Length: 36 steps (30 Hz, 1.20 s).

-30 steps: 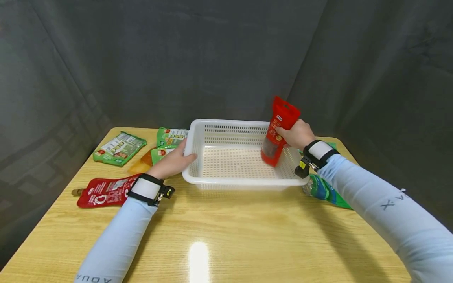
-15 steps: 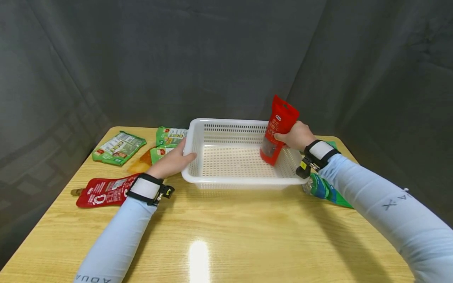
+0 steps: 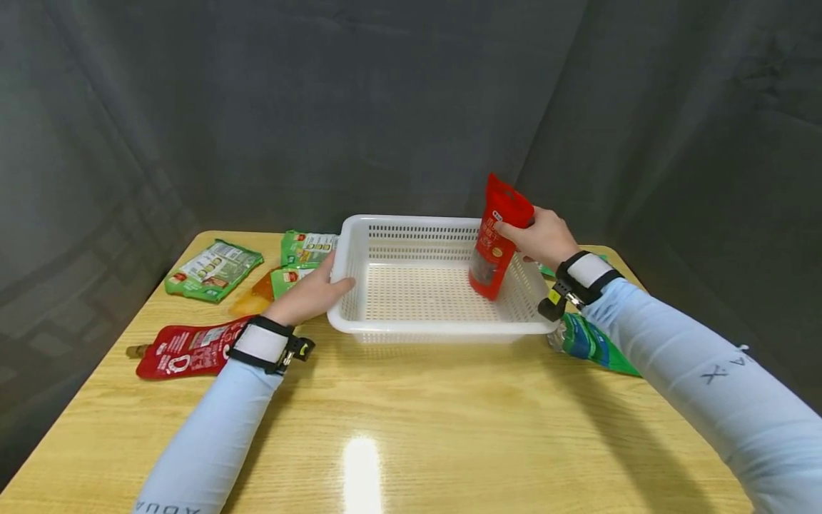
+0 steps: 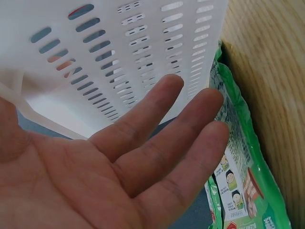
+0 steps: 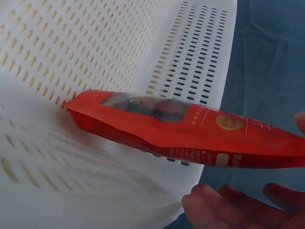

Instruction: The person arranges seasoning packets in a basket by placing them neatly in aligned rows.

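A white plastic basket (image 3: 443, 330) with slotted walls stands on the table. My left hand (image 3: 310, 294) holds its left rim, thumb inside; in the left wrist view the other fingers (image 4: 157, 162) extend along the outside of the wall. A red snack bag (image 3: 493, 246) with a clear window stands tilted inside the basket, near its right wall. My right hand (image 3: 542, 239) holds the bag's upper part, thumb in front and fingers behind. In the right wrist view some lower fingers (image 5: 205, 205) sit apart from the bag, whose top runs out of view.
Several green food packets (image 3: 215, 270) lie at the left, one beside an orange packet (image 3: 250, 296). A red spouted pouch (image 3: 189, 350) is partly under my left wrist. To the right of the basket lies a green-and-blue packet (image 3: 594, 343). Dark cloth hangs behind the table.
The right hand has shifted slightly higher on the red bag, and the bag's top has tipped a little to the left. The left hand and basket have hardly moved.
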Available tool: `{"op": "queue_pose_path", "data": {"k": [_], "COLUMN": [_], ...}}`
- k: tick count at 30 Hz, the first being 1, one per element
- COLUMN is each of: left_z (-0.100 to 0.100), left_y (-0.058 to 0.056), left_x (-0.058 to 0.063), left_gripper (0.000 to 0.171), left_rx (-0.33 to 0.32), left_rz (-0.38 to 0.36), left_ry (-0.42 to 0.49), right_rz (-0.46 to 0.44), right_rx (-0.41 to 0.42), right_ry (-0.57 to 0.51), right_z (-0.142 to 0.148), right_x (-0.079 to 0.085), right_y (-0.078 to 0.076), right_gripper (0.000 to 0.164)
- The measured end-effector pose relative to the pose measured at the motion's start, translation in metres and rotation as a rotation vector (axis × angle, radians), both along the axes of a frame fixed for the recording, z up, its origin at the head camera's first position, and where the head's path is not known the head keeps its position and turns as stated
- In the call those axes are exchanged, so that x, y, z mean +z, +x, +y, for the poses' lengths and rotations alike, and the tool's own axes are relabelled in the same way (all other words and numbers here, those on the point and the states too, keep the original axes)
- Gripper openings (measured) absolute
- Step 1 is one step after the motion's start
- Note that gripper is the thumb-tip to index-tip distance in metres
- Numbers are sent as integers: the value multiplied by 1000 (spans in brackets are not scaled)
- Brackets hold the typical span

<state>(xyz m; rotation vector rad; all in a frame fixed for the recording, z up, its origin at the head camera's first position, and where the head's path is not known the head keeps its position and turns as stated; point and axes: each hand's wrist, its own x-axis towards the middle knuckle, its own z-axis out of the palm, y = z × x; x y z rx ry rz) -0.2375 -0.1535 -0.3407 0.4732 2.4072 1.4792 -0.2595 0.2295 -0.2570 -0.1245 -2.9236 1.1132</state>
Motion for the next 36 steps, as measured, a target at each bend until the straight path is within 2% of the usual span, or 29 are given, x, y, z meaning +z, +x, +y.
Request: {"op": "queue_pose_path", "data": {"k": [19,25,31,36], "left_z": [0,0,1,0], "left_y": [-2,0,-2,-2], "left_x": [-2,-1,-3,-3], "left_gripper": [75,75,74,73], "left_rx": [1,3,-8,-14], "left_rz": [4,1,-4,1], "left_ry": [2,-5,2,17], "right_rz": [-25,-12,42,103], "right_rx": [31,37,41,17], "right_ry": [-5,9,27,16], "right_z": [1,7,20,35], "right_x": [4,14,28,41], "right_y": [5,10,20,31], "right_gripper": [75,84,94,93]}}
